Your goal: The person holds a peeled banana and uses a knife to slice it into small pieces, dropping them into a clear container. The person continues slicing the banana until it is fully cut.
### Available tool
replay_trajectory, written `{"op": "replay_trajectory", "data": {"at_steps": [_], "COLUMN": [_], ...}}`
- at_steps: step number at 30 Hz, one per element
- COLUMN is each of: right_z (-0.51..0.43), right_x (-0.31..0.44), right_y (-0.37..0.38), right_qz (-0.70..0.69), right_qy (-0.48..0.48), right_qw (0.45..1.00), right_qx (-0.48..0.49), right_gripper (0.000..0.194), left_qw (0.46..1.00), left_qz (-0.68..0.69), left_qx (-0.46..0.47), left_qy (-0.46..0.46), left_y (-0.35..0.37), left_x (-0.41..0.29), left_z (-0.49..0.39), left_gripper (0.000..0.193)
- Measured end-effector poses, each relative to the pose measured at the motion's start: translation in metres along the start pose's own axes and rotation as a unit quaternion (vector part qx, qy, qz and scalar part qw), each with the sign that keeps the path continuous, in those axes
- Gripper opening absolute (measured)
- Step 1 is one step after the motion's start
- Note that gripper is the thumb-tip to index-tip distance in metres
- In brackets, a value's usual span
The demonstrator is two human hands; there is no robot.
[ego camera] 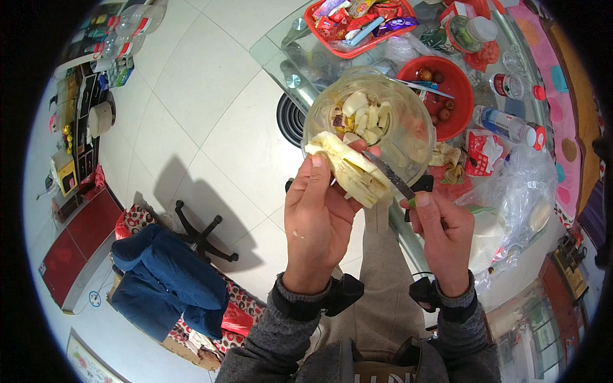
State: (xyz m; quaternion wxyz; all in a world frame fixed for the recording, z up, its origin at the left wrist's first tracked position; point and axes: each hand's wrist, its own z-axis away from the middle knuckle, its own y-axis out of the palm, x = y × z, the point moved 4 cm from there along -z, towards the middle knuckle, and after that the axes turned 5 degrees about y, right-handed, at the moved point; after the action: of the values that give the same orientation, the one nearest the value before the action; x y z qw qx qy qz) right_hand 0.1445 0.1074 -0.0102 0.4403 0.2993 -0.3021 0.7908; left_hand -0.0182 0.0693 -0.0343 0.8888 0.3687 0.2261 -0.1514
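My left hand (318,225) holds a split, pale yellow piece of fruit (354,170), its kind not clear, over the near rim of a large clear bowl (416,158). In my right hand (440,230) is a small knife (390,176) with a dark blade and a green handle, mostly hidden by the fingers. The blade points up and left, at the right side of the fruit; whether it touches is hard to tell. Cut pale chunks (368,117) and a few darker pieces lie in the bowl.
The bowl stands at the edge of a glass table (268,52). Beyond are a red bowl (467,95) with round brown items, a red basket (335,50) of wrapped sweets, plastic bottles (500,123), a tissue pack (479,153) and a clear plastic bag (522,191).
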Motion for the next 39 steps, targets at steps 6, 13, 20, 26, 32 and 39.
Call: {"op": "replay_trajectory", "data": {"at_steps": [6, 13, 20, 26, 32, 39], "right_z": [0.005, 0.004, 0.006, 0.008, 0.011, 0.0], "right_x": [0.006, 0.003, -0.017, -0.019, 0.007, 0.016], "right_y": [-0.006, -0.003, -0.004, -0.013, -0.002, 0.008], "right_qz": [0.122, 0.147, 0.036, 0.044, 0.12, 0.11], "right_qy": [-0.151, -0.209, -0.04, -0.03, -0.182, -0.213], "right_qw": [0.981, 0.964, 0.997, 0.995, 0.975, 0.969], "right_qx": [-0.026, -0.077, -0.054, -0.088, -0.049, -0.057], "right_gripper": [0.01, 0.007, 0.017, 0.019, 0.011, 0.012], "left_qw": [1.0, 0.999, 0.999, 0.998, 0.996, 0.994], "left_qz": [-0.012, -0.035, -0.043, -0.054, -0.081, -0.085], "left_qx": [-0.013, -0.006, -0.001, -0.023, -0.012, 0.026], "left_qy": [0.003, -0.009, -0.005, 0.009, 0.039, 0.055], "left_y": [0.001, 0.005, 0.003, 0.002, 0.011, 0.013], "left_x": [-0.001, 0.002, 0.007, 0.008, 0.01, 0.01], "left_z": [0.002, 0.008, 0.008, 0.01, 0.009, 0.009], "left_gripper": [0.042, 0.041, 0.04, 0.039, 0.039, 0.038]}}
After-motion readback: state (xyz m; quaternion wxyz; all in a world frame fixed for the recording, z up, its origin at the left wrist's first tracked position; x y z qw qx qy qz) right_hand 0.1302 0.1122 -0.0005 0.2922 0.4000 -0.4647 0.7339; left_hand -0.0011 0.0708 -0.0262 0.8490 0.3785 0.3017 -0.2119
